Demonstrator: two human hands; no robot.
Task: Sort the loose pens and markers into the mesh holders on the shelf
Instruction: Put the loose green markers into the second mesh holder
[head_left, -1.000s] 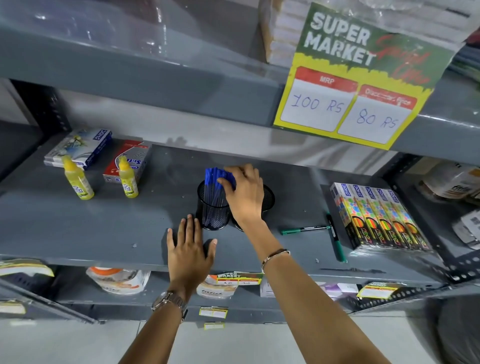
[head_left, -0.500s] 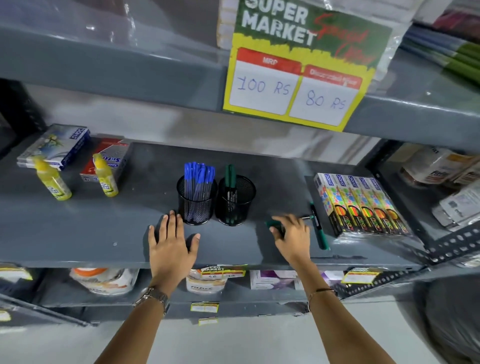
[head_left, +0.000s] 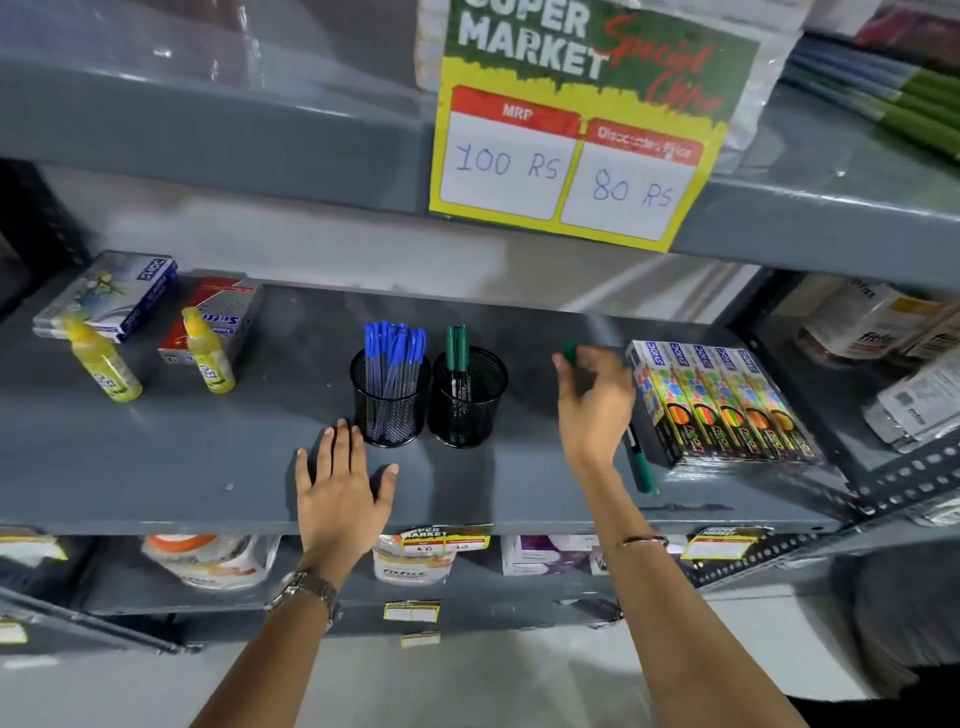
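Two black mesh holders stand side by side on the grey shelf (head_left: 156, 467). The left holder (head_left: 390, 402) is full of blue pens (head_left: 393, 345). The right holder (head_left: 468, 397) has two green markers (head_left: 457, 348) upright in it. My right hand (head_left: 592, 410) is raised to the right of the holders, shut on a green marker (head_left: 570, 351) whose cap end sticks up above the fingers. Another green marker (head_left: 640, 465) lies on the shelf, partly under my right wrist. My left hand (head_left: 340, 496) rests flat and open on the shelf in front of the left holder.
Colourful marker boxes (head_left: 722, 402) lie right of the loose marker. Two yellow bottles (head_left: 101, 364) (head_left: 208, 353) and two flat boxes (head_left: 111, 293) sit at the left. A price sign (head_left: 571, 171) hangs from the upper shelf. Packets fill the lower shelf.
My right hand left the blue pens, moved right, took hold of one green marker on the shelf and has lifted it. My left hand stayed flat on the shelf.
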